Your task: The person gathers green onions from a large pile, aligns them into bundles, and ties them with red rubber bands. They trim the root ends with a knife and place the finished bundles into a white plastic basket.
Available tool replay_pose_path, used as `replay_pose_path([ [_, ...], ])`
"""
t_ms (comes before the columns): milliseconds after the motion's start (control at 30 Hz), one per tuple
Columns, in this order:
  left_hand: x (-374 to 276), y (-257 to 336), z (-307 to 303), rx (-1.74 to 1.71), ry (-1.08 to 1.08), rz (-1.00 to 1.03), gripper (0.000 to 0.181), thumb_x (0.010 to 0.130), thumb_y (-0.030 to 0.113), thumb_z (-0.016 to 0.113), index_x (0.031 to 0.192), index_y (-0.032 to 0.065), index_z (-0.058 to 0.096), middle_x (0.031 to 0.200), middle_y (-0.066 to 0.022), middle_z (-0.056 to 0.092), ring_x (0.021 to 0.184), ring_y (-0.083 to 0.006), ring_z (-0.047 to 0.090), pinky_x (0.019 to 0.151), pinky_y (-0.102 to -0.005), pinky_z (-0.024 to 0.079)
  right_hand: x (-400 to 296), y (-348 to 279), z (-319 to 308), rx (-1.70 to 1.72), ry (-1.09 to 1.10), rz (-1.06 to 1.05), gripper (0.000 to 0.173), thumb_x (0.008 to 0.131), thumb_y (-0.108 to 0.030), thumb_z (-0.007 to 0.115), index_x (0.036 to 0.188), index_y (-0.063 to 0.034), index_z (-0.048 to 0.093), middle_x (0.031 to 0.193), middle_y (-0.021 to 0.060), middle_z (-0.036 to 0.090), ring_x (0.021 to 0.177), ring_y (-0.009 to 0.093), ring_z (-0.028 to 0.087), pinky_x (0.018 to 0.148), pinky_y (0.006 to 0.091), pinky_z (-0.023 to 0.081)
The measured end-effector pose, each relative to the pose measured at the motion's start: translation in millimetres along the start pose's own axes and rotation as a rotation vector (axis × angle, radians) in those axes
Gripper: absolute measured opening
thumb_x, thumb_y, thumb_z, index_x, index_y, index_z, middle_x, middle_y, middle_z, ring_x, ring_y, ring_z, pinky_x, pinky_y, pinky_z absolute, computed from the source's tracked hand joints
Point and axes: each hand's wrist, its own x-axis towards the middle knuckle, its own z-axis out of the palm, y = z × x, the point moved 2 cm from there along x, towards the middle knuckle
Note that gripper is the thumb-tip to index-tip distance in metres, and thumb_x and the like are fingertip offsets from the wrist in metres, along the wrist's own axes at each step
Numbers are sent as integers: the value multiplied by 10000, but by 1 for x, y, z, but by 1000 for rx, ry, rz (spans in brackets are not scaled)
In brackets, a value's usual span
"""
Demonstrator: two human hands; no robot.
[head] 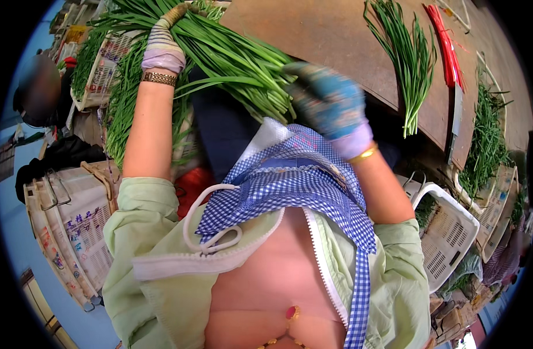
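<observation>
My left hand [168, 39], in a striped glove stained at the fingers, grips a large bunch of green garlic chives [231, 56] by its leafy part. The bunch slants across my lap, pale stem ends pointing right. At those ends is my right hand [327, 100] in a blue patterned glove, blurred by motion; whether its fingers hold any stems cannot be made out. A smaller bunch of chives [404, 65] lies on the brown board [310, 26], its stems over the near edge. Right of it are red tie strips [445, 48] and a knife [456, 118] with a dark handle.
More chives [129, 96] hang over a white plastic crate [103, 74] on the left. Stacked crates [81, 231] stand by my left elbow. Beyond the board lie loose green trimmings [484, 135], and a white basket [449, 235] is near my right elbow. A person [40, 91] is at far left.
</observation>
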Motion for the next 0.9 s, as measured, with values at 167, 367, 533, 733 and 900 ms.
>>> replay_pose_path([
  [167, -11, -5, 2, 6, 72, 14, 181, 807, 165, 617, 885, 3, 617, 935, -163, 644, 868, -272, 611, 821, -392, 505, 9, 5, 72, -105, -293, 120, 264, 780, -219, 613, 1027, -131, 583, 850, 102, 634, 787, 278, 624, 654, 385, 490],
  [367, -12, -9, -31, 2, 141, 57, 196, 815, 169, 614, 898, -9, 619, 965, -174, 641, 888, -279, 608, 833, -397, 502, 3, 26, 70, 89, -362, 187, 246, 813, -239, 586, 1002, -83, 604, 894, 135, 626, 834, 319, 596, 719, 383, 472],
  [533, -14, -10, -64, -79, 169, 151, 194, 799, 165, 641, 904, 2, 624, 965, -171, 636, 908, -289, 594, 863, -406, 484, -58, 71, 31, -123, -522, 312, 189, 789, -203, 595, 945, -96, 594, 855, 120, 609, 786, 324, 598, 659, 399, 482],
  [733, -24, -11, -56, -216, 218, 165, 233, 777, 172, 667, 929, 7, 607, 1005, -165, 622, 939, -290, 579, 880, -419, 469, -63, 57, 16, -192, -513, 296, 170, 802, -242, 609, 946, -157, 636, 789, 91, 641, 702, 288, 621, 610, 375, 494],
  [900, -34, -14, -38, -150, 186, 240, 231, 782, 180, 663, 927, 10, 604, 990, -157, 622, 951, -288, 574, 894, -416, 459, 6, 15, 78, 3, -228, 236, 219, 827, -296, 580, 960, -131, 636, 852, 122, 640, 796, 304, 608, 685, 383, 478],
])
